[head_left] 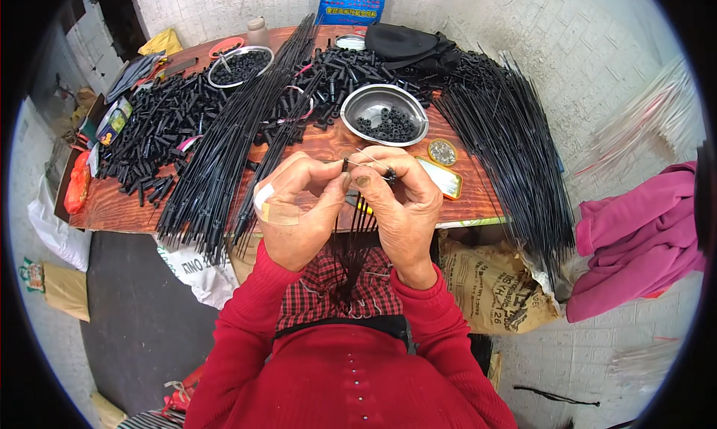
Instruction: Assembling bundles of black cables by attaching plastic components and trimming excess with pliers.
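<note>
Both my hands are closed and meet above the table's front edge. My left hand [297, 197], with beige plaster strips on it, pinches a small black piece [345, 165] between thumb and forefinger. In my right hand [403, 199] the fingertips grip a thin wire [371, 157], and a small black ring-like part [390, 176] shows among its fingers. Several thin black rods [351, 261], looking like umbrella ribs, hang below the hands over my lap. Just beyond the hands stands a metal bowl [360, 100] of small black rings. The fingers partly hide where the pieces join.
Long black rod bundles lie left [216, 153] and right [515, 138] on the wooden table [119, 205]. Short black tubes [149, 134] are heaped at left. A round tin [442, 152] and a yellow-edged tray [450, 181] sit beside my right hand. A sack [493, 283] stands below.
</note>
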Available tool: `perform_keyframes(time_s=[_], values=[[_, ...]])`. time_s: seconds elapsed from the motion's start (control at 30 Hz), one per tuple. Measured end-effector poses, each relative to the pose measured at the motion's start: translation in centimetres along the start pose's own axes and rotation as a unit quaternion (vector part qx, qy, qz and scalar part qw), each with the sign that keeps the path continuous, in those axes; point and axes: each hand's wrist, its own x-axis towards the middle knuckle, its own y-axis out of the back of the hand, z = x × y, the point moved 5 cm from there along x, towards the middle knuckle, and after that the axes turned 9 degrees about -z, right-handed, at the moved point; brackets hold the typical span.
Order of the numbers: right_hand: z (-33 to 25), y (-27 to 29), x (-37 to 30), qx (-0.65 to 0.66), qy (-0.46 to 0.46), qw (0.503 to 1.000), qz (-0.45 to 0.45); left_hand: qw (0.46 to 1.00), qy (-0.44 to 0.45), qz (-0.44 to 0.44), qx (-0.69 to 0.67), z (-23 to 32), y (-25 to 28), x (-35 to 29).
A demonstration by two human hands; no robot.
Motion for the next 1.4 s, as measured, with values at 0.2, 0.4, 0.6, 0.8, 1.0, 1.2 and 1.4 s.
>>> perform_keyframes(time_s=[0.2, 0.4, 0.6, 0.8, 1.0, 1.2, 1.4], values=[[-2.5, -0.8, 0.5, -0.268, 0.095, 0.959, 0.001, 0.999, 0.026, 0.014, -0.022, 0.2, -0.2, -0.2], [-2.6, -1.1, 0.3, -0.284, 0.102, 0.953, 0.023, 1.0, 0.001, 0.01, 0.01, 0.3, -0.2, -0.4], [-3.4, -0.8, 0.3, -0.33, 0.07, 0.939, -0.057, 0.997, -0.004, 0.033, -0.069, -1.0, 0.1, -0.5], [-2.0, 1.6, 0.7, -0.099, -0.073, 0.979, -0.16, 0.997, 0.014, -0.018, -0.074, -0.5, 0.0, -0.2], [0.4, 1.4, 0.8, 0.25, -0.22, 0.925, -0.181, 0.996, 0.02, -0.018, -0.08, -0.4, 0.0, -0.3], [2.3, 1.1, 0.8, 0.341, -0.232, 0.893, -0.18, 0.996, 0.016, -0.032, -0.078, -0.1, 0.0, -0.3], [2.2, 0.4, 1.3, 0.343, -0.207, 0.896, -0.194, 0.996, 0.016, -0.034, -0.083, -0.2, 0.2, -0.7]])
